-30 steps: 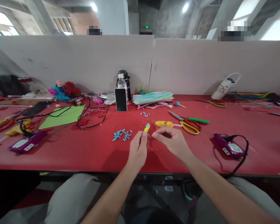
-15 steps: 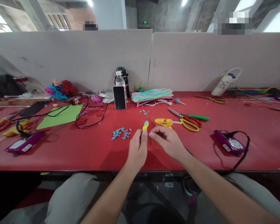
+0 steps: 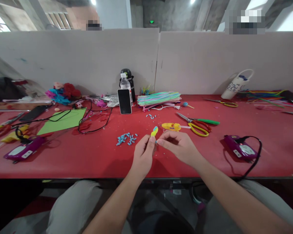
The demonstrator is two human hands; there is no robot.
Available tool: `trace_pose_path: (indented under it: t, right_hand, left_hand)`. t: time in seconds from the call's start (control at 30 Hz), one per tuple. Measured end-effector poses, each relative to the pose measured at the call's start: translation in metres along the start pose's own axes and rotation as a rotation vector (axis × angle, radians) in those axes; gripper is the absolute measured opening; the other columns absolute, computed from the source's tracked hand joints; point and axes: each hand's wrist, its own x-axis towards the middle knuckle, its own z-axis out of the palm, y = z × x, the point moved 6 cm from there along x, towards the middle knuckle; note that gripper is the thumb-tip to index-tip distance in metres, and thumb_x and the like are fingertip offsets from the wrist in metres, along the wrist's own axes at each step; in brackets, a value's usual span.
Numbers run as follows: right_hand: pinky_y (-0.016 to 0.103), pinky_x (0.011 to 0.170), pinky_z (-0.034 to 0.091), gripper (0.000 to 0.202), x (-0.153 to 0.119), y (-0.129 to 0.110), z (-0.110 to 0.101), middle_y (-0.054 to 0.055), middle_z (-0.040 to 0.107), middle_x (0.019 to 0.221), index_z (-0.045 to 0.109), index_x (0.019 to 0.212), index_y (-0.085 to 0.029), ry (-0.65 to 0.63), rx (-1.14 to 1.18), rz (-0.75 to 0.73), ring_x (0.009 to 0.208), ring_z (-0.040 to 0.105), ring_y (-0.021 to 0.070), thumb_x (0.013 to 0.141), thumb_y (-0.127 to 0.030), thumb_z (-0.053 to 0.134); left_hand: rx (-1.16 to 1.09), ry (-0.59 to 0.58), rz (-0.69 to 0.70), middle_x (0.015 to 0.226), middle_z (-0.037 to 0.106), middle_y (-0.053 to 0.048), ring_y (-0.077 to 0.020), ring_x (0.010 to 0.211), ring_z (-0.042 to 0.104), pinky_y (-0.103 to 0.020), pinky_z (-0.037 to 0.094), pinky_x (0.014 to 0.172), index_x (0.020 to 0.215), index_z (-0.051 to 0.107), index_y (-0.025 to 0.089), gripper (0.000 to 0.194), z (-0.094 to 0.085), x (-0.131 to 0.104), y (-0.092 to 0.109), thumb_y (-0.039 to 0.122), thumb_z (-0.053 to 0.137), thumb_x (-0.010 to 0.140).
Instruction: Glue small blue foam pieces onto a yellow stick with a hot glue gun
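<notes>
The left hand (image 3: 143, 152) is pinched shut on a small yellow piece with a blue tip (image 3: 154, 131), which sticks up above the fingertips just over the front part of the counter (image 3: 88, 156). The right hand (image 3: 179, 147) meets it from the other side, thumb and forefinger pressed together at the base of the same piece; whether they grip something tiny of their own is too small to tell.

Just left of the hands lies a loose scatter of short pale-blue bits (image 3: 127, 139) on the smooth red surface. Just beyond the right hand rests a yellow plastic glue gun (image 3: 171, 126), and beside it scissors with yellow loops (image 3: 197, 126). Farther back, a flat stack of pastel fuzzy stems (image 3: 160, 97) lies near a glossy black phone (image 3: 124, 101) leaning upright against a clear water bottle (image 3: 125, 83). Off to the right sits a rounded purple device (image 3: 239, 149) with a black cord.
</notes>
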Motion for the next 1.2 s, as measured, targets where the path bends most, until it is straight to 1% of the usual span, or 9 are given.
trace_pose_path:
  t: [0.2, 0.27, 0.37, 0.5, 0.77, 1.07, 1.2]
  right_hand:
    - [0.028, 0.071, 0.051, 0.015, -0.001, -0.011, -0.004, 0.002, 0.07, 0.084, 0.069, 0.086, -0.021, -0.014, -0.079, -0.079, 0.076, 0.064, 0.016, 0.092, -0.032, 0.062]
    - [0.029, 0.073, 0.051, 0.015, -0.001, -0.014, -0.01, 0.003, 0.07, 0.086, 0.068, 0.088, -0.021, 0.026, -0.123, -0.115, 0.078, 0.064, 0.0165, 0.094, -0.032, 0.06]
    - [0.03, 0.074, 0.05, 0.014, -0.002, -0.018, -0.02, 0.003, 0.069, 0.088, 0.067, 0.09, -0.022, 0.12, -0.182, -0.166, 0.08, 0.063, 0.0175, 0.094, -0.033, 0.06]
    - [0.031, 0.074, 0.049, 0.015, -0.003, -0.021, -0.025, 0.004, 0.068, 0.085, 0.066, 0.086, -0.022, 0.195, -0.203, -0.199, 0.079, 0.062, 0.0182, 0.092, -0.035, 0.063]
    - [0.031, 0.075, 0.048, 0.014, -0.002, -0.026, -0.019, 0.002, 0.067, 0.085, 0.065, 0.087, -0.022, 0.14, -0.29, -0.252, 0.077, 0.061, 0.0171, 0.096, -0.03, 0.058]
    - [0.032, 0.078, 0.047, 0.011, -0.003, -0.024, -0.021, 0.003, 0.068, 0.088, 0.063, 0.089, -0.022, 0.177, -0.326, -0.278, 0.081, 0.062, 0.0176, 0.095, -0.029, 0.059]
    - [0.031, 0.077, 0.047, 0.01, -0.003, -0.024, -0.023, 0.003, 0.068, 0.089, 0.063, 0.089, -0.022, 0.194, -0.34, -0.275, 0.082, 0.062, 0.0174, 0.095, -0.028, 0.059]
  left_hand:
    - [0.086, 0.022, 0.032, 0.061, 0.035, 0.005, -0.0079, 0.054, 0.03, -0.023, 0.026, 0.051, 0.071, 0.042, 0.019, 0.039, -0.001, -0.001, 0.003, 0.046, 0.049, 0.098]
    - [0.139, 0.031, 0.039, 0.062, 0.038, 0.005, -0.0086, 0.055, 0.032, -0.023, 0.027, 0.052, 0.073, 0.047, 0.018, 0.037, -0.001, -0.002, 0.005, 0.046, 0.048, 0.098]
    - [0.23, 0.037, 0.038, 0.062, 0.041, 0.004, -0.0099, 0.057, 0.035, -0.024, 0.028, 0.053, 0.077, 0.054, 0.018, 0.036, -0.001, -0.004, 0.007, 0.046, 0.047, 0.098]
    - [0.282, 0.026, 0.047, 0.063, 0.043, 0.004, -0.0103, 0.057, 0.036, -0.024, 0.029, 0.055, 0.078, 0.055, 0.018, 0.035, 0.0, -0.005, 0.009, 0.046, 0.046, 0.098]
    - [0.383, 0.01, 0.096, 0.064, 0.044, 0.004, -0.0101, 0.059, 0.038, -0.024, 0.03, 0.056, 0.077, 0.053, 0.018, 0.034, 0.001, -0.006, 0.014, 0.042, 0.046, 0.099]
    - [0.489, -0.03, 0.129, 0.063, 0.041, 0.005, -0.0096, 0.059, 0.039, -0.023, 0.031, 0.056, 0.076, 0.048, 0.018, 0.033, 0.003, -0.007, 0.015, 0.04, 0.043, 0.1]
    - [0.528, -0.041, 0.147, 0.063, 0.041, 0.005, -0.0098, 0.058, 0.038, -0.023, 0.03, 0.056, 0.078, 0.05, 0.018, 0.032, 0.004, -0.007, 0.015, 0.039, 0.043, 0.101]
